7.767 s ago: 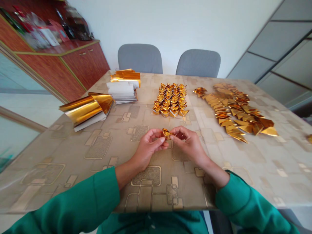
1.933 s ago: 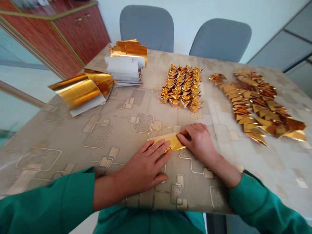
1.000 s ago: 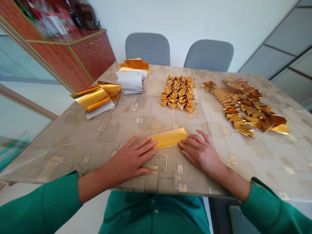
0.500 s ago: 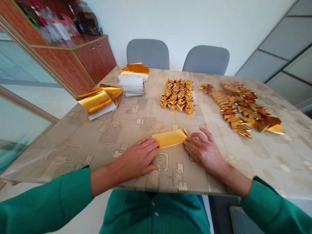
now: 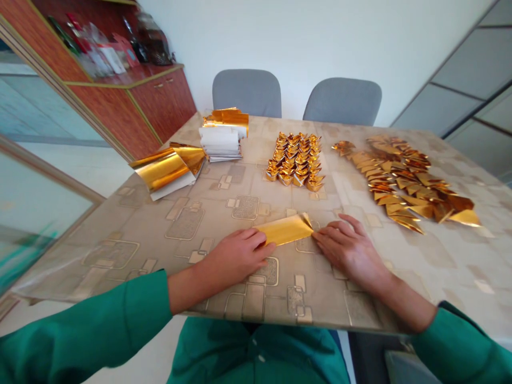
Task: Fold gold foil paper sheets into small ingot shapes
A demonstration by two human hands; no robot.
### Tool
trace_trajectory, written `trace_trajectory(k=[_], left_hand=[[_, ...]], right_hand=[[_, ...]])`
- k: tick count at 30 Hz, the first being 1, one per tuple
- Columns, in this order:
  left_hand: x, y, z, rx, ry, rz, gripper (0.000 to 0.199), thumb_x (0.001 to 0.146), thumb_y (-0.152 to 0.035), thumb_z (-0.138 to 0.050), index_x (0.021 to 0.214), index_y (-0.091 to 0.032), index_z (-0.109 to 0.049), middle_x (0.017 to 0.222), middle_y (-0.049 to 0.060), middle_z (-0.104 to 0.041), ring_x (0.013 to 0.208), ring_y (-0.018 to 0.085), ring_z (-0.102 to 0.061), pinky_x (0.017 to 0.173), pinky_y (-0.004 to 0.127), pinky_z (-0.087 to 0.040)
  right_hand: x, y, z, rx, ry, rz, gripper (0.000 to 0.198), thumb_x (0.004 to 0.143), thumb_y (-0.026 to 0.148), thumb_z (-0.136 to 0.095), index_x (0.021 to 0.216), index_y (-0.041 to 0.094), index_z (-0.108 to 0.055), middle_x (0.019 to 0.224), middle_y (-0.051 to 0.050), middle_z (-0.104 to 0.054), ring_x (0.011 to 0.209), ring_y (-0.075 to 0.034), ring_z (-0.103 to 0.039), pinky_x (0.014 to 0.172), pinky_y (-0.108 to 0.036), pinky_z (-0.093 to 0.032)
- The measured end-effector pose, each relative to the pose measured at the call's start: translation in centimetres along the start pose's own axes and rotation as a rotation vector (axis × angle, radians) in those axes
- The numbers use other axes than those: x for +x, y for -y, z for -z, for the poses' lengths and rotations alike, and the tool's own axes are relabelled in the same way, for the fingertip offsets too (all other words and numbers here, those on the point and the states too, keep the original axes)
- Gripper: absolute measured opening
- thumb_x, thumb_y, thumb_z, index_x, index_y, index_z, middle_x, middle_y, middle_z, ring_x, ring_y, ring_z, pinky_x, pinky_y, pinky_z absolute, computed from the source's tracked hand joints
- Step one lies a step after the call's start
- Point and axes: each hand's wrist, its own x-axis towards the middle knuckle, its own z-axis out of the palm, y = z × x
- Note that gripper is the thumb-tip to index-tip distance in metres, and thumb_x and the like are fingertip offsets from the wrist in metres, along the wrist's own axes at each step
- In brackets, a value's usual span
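A folded strip of gold foil paper (image 5: 285, 230) lies on the patterned tablecloth between my hands. My left hand (image 5: 242, 253) grips its left end, the fingers curled over the edge and the thumb drawn in below. At the right end, where a corner folds up, the fingertips of my right hand (image 5: 344, 245) are closed on the paper's tip, with one finger raised. Beyond the strip stand several rows of folded gold paper ingots (image 5: 296, 160). Flat folded gold pieces (image 5: 404, 181) overlap in a long heap to the right.
Curved gold sheets (image 5: 166, 170) rest at the left of the table (image 5: 224, 213). Behind them is a stack of white-backed foil paper (image 5: 222, 143). Two grey chairs (image 5: 247, 92) stand at the far edge, and a red-brown cabinet (image 5: 164, 101) with bottles is at back left.
My left thumb has moved up to the paper's left end, and the left fingers have curled in more. My right fingertips stay at the folded corner. The whole view has shifted slightly.
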Motion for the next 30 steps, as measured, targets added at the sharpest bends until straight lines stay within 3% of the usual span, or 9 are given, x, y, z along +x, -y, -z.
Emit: trace_trajectory(k=[3, 7, 11, 14, 17, 20, 24, 30], left_hand=[[0.8, 0.5, 0.2, 0.042, -0.007, -0.041, 0.021, 0.096, -0.025, -0.051, 0.112, -0.016, -0.061, 0.098, 0.007, -0.062, 0.091, 0.021, -0.057, 0.081, 0.034, -0.047], [1.5, 0.6, 0.8, 0.090, 0.025, -0.041, 0.013, 0.093, -0.014, -0.051, 0.100, -0.013, -0.062, 0.096, 0.007, -0.063, 0.091, 0.022, -0.059, 0.079, 0.034, -0.049], [1.8, 0.1, 0.9, 0.133, -0.004, -0.007, 0.010, 0.091, -0.011, -0.052, 0.093, -0.012, -0.062, 0.089, 0.008, -0.064, 0.082, 0.022, -0.060, 0.072, 0.034, -0.050], [2.0, 0.0, 0.7, 0.124, -0.060, 0.040, 0.013, 0.091, -0.011, -0.050, 0.084, -0.013, -0.061, 0.082, 0.007, -0.064, 0.077, 0.021, -0.060, 0.068, 0.033, -0.050], [2.0, 0.2, 0.8, 0.028, -0.099, 0.104, 0.016, 0.093, -0.018, -0.049, 0.083, -0.015, -0.061, 0.081, 0.006, -0.064, 0.078, 0.020, -0.060, 0.071, 0.033, -0.049], [1.5, 0.9, 1.0, -0.139, -0.094, 0.145, 0.015, 0.091, -0.029, -0.057, 0.094, -0.015, -0.062, 0.092, 0.007, -0.065, 0.088, 0.022, -0.059, 0.077, 0.034, -0.050], [0.6, 1.9, 0.8, -0.295, -0.100, 0.186, 0.012, 0.092, -0.024, -0.056, 0.095, -0.015, -0.062, 0.097, 0.007, -0.063, 0.094, 0.021, -0.056, 0.084, 0.034, -0.048], [0.3, 2.4, 0.3, -0.383, -0.130, 0.217, 0.022, 0.097, -0.027, -0.048, 0.093, -0.016, -0.066, 0.094, 0.007, -0.061, 0.093, 0.020, -0.055, 0.085, 0.034, -0.045]], right_hand=[[-0.1, -0.8, 0.9, 0.006, -0.038, -0.070, 0.018, 0.096, 0.021, -0.054, 0.089, 0.021, -0.071, 0.085, -0.004, -0.073, 0.089, -0.021, -0.059, 0.100, -0.045, -0.036], [1.6, 0.7, 1.4, 0.140, -0.093, -0.068, 0.016, 0.095, 0.024, -0.055, 0.099, 0.018, -0.069, 0.093, -0.007, -0.072, 0.090, -0.022, -0.058, 0.089, -0.039, -0.042], [4.1, 3.4, 0.1, 0.269, 0.034, 0.034, 0.018, 0.095, 0.026, -0.056, 0.107, 0.017, -0.066, 0.099, -0.008, -0.070, 0.092, -0.021, -0.059, 0.079, -0.033, -0.043], [5.6, 4.8, -1.4, 0.252, 0.100, 0.039, 0.013, 0.092, 0.028, -0.061, 0.096, 0.017, -0.065, 0.091, -0.007, -0.067, 0.087, -0.021, -0.058, 0.075, -0.032, -0.041], [6.2, 5.2, -2.3, 0.198, 0.087, 0.010, 0.015, 0.093, 0.024, -0.057, 0.082, 0.017, -0.063, 0.080, -0.005, -0.064, 0.077, -0.019, -0.055, 0.069, -0.030, -0.037], [6.0, 5.2, -2.6, 0.182, 0.045, -0.013, 0.020, 0.095, 0.021, -0.052, 0.078, 0.016, -0.061, 0.075, -0.005, -0.062, 0.073, -0.018, -0.053, 0.067, -0.029, -0.035], [5.4, 5.2, -2.5, 0.224, 0.017, -0.045, 0.018, 0.093, 0.019, -0.051, 0.077, 0.017, -0.059, 0.075, -0.005, -0.061, 0.075, -0.018, -0.052, 0.070, -0.029, -0.035], [5.6, 5.1, -1.9, 0.343, 0.091, -0.090, 0.016, 0.091, 0.026, -0.057, 0.077, 0.017, -0.058, 0.082, -0.006, -0.061, 0.082, -0.019, -0.052, 0.075, -0.030, -0.036]])
